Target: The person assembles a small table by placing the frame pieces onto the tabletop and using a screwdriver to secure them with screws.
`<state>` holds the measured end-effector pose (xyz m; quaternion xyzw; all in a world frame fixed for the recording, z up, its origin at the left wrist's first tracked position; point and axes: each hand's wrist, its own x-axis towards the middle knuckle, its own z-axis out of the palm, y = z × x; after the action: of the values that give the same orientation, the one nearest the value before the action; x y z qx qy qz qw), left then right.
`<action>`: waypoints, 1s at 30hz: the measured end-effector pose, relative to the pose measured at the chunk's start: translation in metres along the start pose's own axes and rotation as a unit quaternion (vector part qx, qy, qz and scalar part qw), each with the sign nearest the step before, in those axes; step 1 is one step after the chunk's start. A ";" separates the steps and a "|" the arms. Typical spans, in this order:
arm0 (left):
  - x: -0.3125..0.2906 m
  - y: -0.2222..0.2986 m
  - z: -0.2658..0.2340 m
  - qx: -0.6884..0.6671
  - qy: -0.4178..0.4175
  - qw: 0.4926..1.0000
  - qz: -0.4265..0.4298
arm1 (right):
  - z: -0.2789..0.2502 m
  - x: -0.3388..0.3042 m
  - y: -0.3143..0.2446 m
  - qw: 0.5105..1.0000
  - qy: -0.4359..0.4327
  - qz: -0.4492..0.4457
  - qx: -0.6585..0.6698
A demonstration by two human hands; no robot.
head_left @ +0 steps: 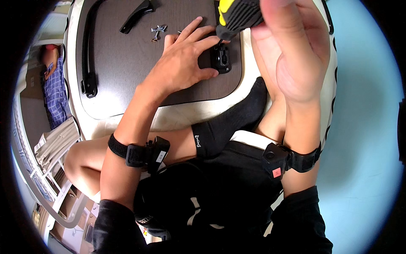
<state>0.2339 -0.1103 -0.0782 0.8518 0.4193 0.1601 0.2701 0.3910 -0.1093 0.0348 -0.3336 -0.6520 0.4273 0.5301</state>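
Black fitting [221, 60], on the brown board [114, 59] beneath a yellow-and-black driver [240, 20], looks light and stiff, best steadied at its ends, where the left hand [182, 57] lies half-spread, perhaps just touching, while the right hand [298, 55] curls round the driver.

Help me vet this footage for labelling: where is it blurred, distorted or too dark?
Head view: the right hand looks soft and bright, the left hand crisper; the black clothing shows little detail; a soft darker patch dims the blue surface; fisheye distortion curves outer edges; corners go black.
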 end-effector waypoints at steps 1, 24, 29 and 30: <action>0.001 -0.001 -0.001 -0.004 -0.011 1.000 0.002 | 0.000 0.000 -0.002 1.000 -0.001 0.002 0.003; -0.009 0.010 0.016 0.044 0.042 0.998 -0.024 | 0.000 -0.004 -0.012 0.998 -0.051 0.018 -0.015; -0.013 0.003 0.012 0.005 0.025 1.000 0.015 | 0.002 -0.006 -0.006 0.996 -0.058 -0.003 -0.064; -0.014 0.002 0.011 0.004 0.014 1.000 0.011 | 0.002 -0.007 -0.004 0.996 -0.060 -0.005 -0.064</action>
<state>0.2318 -0.1262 -0.0867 0.8551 0.4145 0.1730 0.2589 0.3902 -0.1178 0.0357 -0.3372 -0.7103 0.4010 0.4700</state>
